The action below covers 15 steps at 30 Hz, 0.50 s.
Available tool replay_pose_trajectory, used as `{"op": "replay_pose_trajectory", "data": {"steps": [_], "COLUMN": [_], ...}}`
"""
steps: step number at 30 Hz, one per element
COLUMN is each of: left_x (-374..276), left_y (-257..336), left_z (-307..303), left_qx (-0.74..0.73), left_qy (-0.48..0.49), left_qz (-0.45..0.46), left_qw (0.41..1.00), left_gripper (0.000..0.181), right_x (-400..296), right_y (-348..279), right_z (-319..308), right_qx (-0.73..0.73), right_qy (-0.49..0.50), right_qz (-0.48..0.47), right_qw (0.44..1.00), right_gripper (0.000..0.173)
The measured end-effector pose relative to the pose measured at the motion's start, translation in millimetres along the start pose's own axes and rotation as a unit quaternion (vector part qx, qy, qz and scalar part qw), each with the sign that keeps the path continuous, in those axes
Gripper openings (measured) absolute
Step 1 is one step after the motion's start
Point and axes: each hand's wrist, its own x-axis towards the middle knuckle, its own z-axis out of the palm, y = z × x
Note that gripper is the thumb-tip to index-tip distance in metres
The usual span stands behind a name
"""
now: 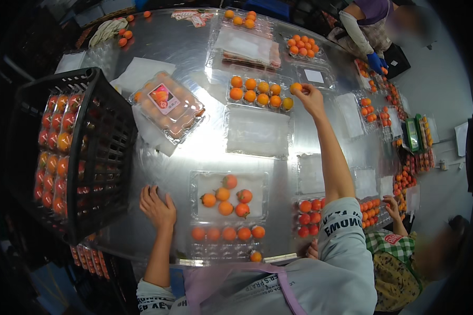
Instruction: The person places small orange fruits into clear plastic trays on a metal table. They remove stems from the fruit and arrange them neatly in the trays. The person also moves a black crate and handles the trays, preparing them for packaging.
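My right hand (pixel 311 100) pinches one orange tomato (pixel 295 87) by the fingertips, at the right end of a clear plastic clamshell tray (pixel 231 103). Two rows of orange tomatoes sit in that tray, and its lined lid (pixel 258 130) lies open towards me. My left hand (pixel 157 208) rests on the metal table (pixel 157 165) with fingers spread, holding nothing. Directly before me is another open clamshell (pixel 195 197). Several loose tomatoes lie on its white liner, and a row of tomatoes (pixel 229 234) fills cups nearest my apron.
A black plastic crate (pixel 102 149) with filled packs stands at left. Beside it lies a closed, labelled clamshell (pixel 177 106). Stacked clamshells (pixel 242 43) stand at the far side. A blue-gloved co-worker (pixel 362 31) is at far right; another co-worker's hand (pixel 392 206) is nearer.
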Motion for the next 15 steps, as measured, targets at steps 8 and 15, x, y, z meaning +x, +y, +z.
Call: {"op": "replay_pose_trajectory", "data": {"steps": [8, 15], "left_x": [3.0, 4.0], "left_y": [0.2, 5.3], "left_z": [0.4, -7.3], "left_qx": [-0.009, -0.002], "left_qy": [0.01, -0.009], "left_qz": [-0.002, -0.001], "left_qw": [1.0, 1.0], "left_gripper": [0.04, 0.041], "right_x": [25.7, 35.3], "right_y": [-5.5, 13.0], "right_z": [19.6, 26.1], "right_qx": [-0.212, -0.187], "right_qy": [-0.078, -0.131], "right_qz": [0.011, -0.007], "right_qw": [0.974, 0.974], "right_gripper": [0.049, 0.041]}}
